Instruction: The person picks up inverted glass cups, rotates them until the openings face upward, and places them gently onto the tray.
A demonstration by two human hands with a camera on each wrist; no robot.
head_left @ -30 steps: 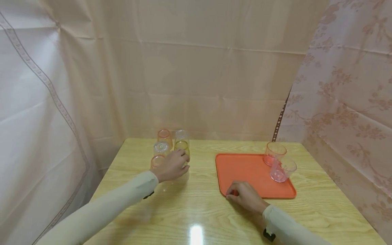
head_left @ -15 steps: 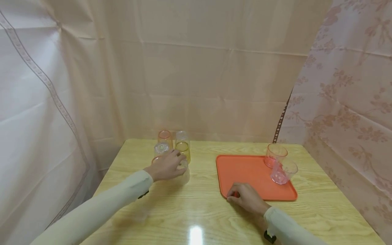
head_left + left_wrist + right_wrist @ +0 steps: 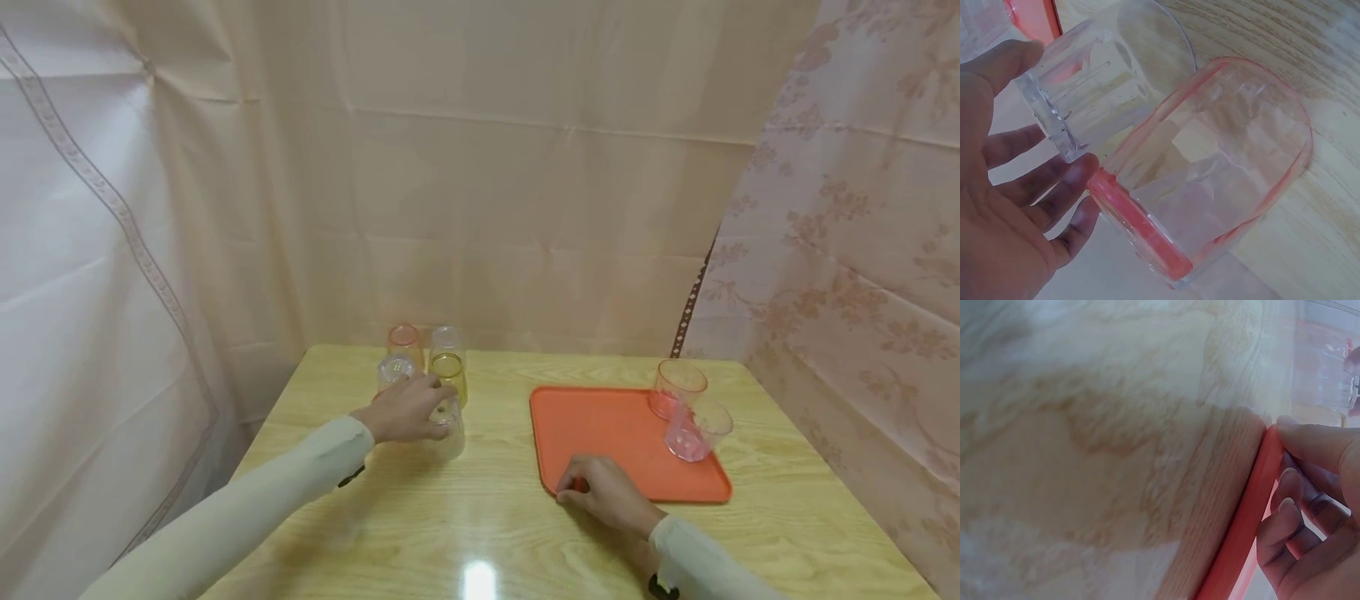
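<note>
- Two hands are engaged: the left hand (image 3: pixel 405 410) at a cluster of inverted tumblers on the left of the pale wooden table (image 3: pixel 487 533), the right hand (image 3: pixel 603 492) at the near left corner of the flat orange plastic tray (image 3: pixel 600 425).
- Left hand: fingers and thumb are curled over the base of an upturned clear faceted plastic tumbler (image 3: pixel 448 427), which stands mouth-down on the table at the near edge of the cluster. In the left wrist view this clear tumbler (image 3: pixel 1094 94) lies just beside an upturned pink-rimmed clear tumbler (image 3: pixel 1210 169); whether they touch cannot be told.
- Right hand: curled fingers (image 3: pixel 1297 506) pinch the tray rim (image 3: pixel 1254 506), apparently steadying it.
- Tray load: a pink-tinted upright plastic tumbler (image 3: pixel 675 387) and a paler pink upright tumbler (image 3: pixel 696 429) stand close together at the far right side.
- Remaining cluster: a yellow-tinted tumbler (image 3: pixel 450 375), a second clear one (image 3: pixel 393 368), and two more behind, all upside down.
- Step in hand, as judged: securing the grasp on the clear tumbler prior to lifting.
- Next move, as judged, calls for a straight lift clear of the neighbouring tumblers, a turn to mouth-up, and placement on bare tray surface beside the two pink ones, with the tray held firm.
</note>
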